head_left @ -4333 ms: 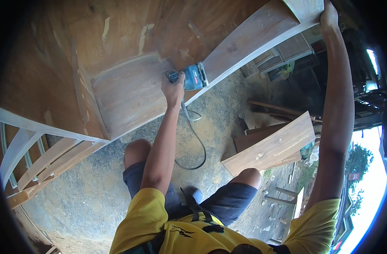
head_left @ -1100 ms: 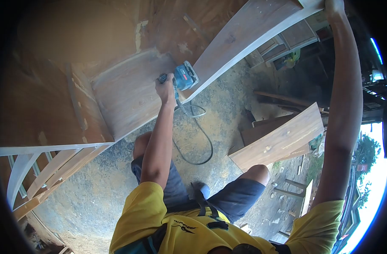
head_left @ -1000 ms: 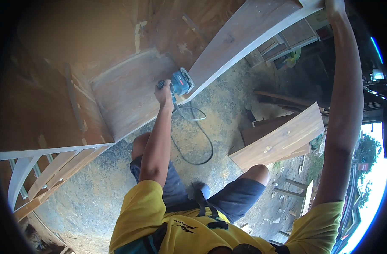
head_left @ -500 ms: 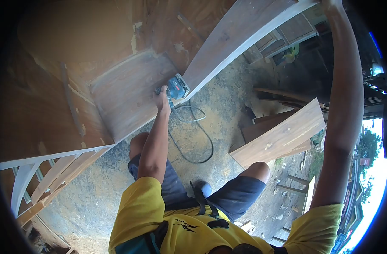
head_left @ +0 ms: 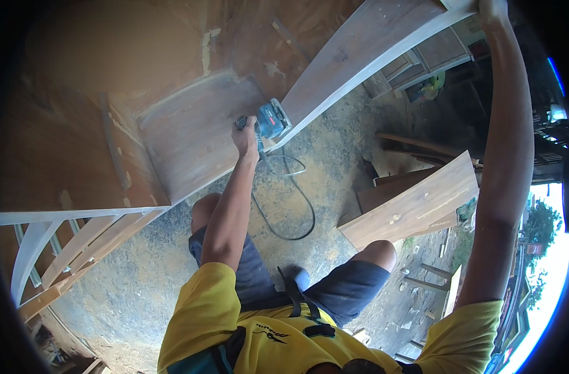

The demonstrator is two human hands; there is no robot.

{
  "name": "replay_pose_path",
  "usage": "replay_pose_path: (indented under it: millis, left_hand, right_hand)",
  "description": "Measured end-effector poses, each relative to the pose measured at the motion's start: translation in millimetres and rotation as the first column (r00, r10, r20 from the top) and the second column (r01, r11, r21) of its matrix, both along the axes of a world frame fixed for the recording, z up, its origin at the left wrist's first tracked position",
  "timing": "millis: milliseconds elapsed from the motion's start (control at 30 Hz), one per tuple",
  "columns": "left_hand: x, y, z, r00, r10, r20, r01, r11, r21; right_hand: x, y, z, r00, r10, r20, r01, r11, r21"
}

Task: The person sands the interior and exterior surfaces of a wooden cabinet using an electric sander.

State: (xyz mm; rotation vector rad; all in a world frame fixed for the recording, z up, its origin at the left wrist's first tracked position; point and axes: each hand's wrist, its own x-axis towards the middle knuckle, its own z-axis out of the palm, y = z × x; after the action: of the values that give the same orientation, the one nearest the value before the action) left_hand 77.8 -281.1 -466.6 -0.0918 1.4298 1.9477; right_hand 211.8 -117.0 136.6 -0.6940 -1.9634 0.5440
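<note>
My left hand (head_left: 246,140) grips a teal power sander (head_left: 271,119) by its body. The sander's flat pad faces the pale edge of a long curved wooden panel (head_left: 353,53), near that panel's lower end. A black cord (head_left: 314,215) runs from the tool and loops on the floor. At the top right, my right arm reaches far forward. My right hand (head_left: 493,9) is at the upper end of the curved panel's edge, its fingers hidden or cut off by the frame.
The large brown wooden piece (head_left: 79,162) fills the left, with curved slats (head_left: 79,249) below it. Loose boards (head_left: 415,196) lean at the right. Panels (head_left: 431,53) stand at the back right. My knees are bent above the dusty floor (head_left: 141,280).
My left hand and the sander sit slightly farther up and right in the view. The wooden piece has also shifted a little in the frame. My right hand stays at the panel's upper end.
</note>
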Motion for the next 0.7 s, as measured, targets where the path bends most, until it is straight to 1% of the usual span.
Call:
replay_pose_path:
  millis: [33, 100, 133, 200, 233, 300, 333, 400, 567, 633, 700]
  left_hand:
    - [-1.7, -0.1, 3.1, 1.000, 0.001, -0.007, -0.001, 1.000, 0.013]
    - [-0.9, -3.5, 5.5, 1.000, 0.000, 0.020, 0.000, 1.000, 0.018]
    - [0.4, -4.5, 4.6, 0.999, 0.000, 0.050, -0.001, 1.000, 0.024]
    - [2.2, -6.4, -1.0, 0.999, 0.010, 0.043, -0.010, 1.000, 0.004]
    - [2.6, -6.8, -5.0, 0.999, 0.025, 0.033, -0.024, 1.000, -0.020]
    - [2.1, -6.9, -8.4, 0.999, 0.025, 0.032, -0.025, 1.000, -0.016]
    - [1.7, -7.8, -8.2, 0.999, 0.030, 0.029, -0.029, 0.999, -0.016]
    - [2.3, -9.2, -10.2, 1.000, 0.025, 0.017, -0.025, 1.000, -0.003]
    - [7.1, -10.0, -24.7, 0.999, 0.046, -0.019, -0.046, 0.999, -0.003]
    - [7.7, -11.8, -20.8, 0.999, 0.019, -0.030, -0.020, 0.999, -0.035]
    - [10.6, -13.0, -17.7, 0.999, 0.029, -0.017, -0.029, 0.999, -0.017]
  right_hand:
    - [0.6, 0.2, -2.7, 1.000, 0.001, 0.000, -0.001, 1.000, -0.002]
    - [6.2, -2.9, -5.7, 0.995, 0.075, 0.059, -0.080, 0.993, 0.087]
    - [7.0, 0.2, -2.4, 0.996, 0.070, 0.061, -0.076, 0.993, 0.091]
    - [4.4, 9.3, 3.2, 0.998, 0.043, 0.034, -0.044, 0.999, 0.021]
    - [4.7, 12.8, 4.4, 0.999, 0.039, 0.036, -0.040, 0.999, 0.023]
    - [5.6, 13.6, 4.8, 0.998, 0.004, 0.057, -0.009, 0.995, 0.096]
    - [4.9, 11.0, 3.9, 0.998, -0.002, 0.057, -0.004, 0.995, 0.095]
    - [2.6, 2.8, 1.1, 0.997, -0.077, 0.022, 0.075, 0.992, 0.098]
    - [1.2, -4.8, 0.4, 0.999, -0.043, 0.025, 0.041, 0.995, 0.086]
    - [0.3, -4.4, 1.5, 0.999, -0.036, 0.026, 0.034, 0.996, 0.080]
    - [-0.6, -4.4, 3.1, 0.999, -0.030, 0.027, 0.027, 0.996, 0.081]
